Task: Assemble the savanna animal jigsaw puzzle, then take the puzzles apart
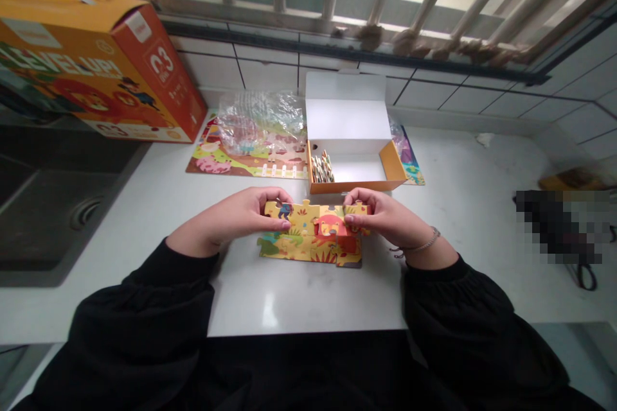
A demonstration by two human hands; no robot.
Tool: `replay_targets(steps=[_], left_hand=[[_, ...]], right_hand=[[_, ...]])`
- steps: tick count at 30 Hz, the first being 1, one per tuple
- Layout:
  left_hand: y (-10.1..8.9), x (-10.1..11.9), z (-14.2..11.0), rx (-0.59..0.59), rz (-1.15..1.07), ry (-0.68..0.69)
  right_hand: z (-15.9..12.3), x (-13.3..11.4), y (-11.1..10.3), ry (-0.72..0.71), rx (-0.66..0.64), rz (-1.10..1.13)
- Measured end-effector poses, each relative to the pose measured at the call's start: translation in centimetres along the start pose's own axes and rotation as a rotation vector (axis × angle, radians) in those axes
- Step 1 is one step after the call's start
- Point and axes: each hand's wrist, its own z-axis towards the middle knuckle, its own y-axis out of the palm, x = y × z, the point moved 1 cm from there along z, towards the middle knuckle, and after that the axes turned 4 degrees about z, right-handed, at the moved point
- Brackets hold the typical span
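My left hand [255, 213] pinches the left end of a yellow strip of joined jigsaw puzzle pieces [304, 217], thumb in front and fingers behind. At the strip's other end, my right hand [375, 213] grips it between thumb and fingers. A red lion's face is printed on the strip, and knobs stick up from its top edge. Directly below lies another row of joined puzzle pieces [294, 247], showing green plants and part of an orange body. The two rows meet or overlap; whether they are locked together I cannot tell.
Behind my hands stands an open orange box [357, 187] with several upright puzzle pieces [322, 168] at its left. Crumpled clear plastic [260, 119] lies on a printed picture board [212, 164]. A large orange carton [159, 77] stands beside the dark sink [43, 205] at left.
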Motion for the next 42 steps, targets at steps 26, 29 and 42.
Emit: replay_targets(steps=[26,29,42], left_hand=[[2.4,-0.4,-1.3,0.041,0.68,0.173],[3.3,-0.2,-1.9,0.058,0.7,0.153],[3.4,0.1,-2.5,0.07,0.725,0.137]], right_hand=[[-1.6,-0.5,0.4,-0.156,-0.044,-0.825],[-1.9,0.0,0.8,-0.269,-0.025,-0.948],[-4.0,2.0,5.3,-0.365,0.117,-1.193]])
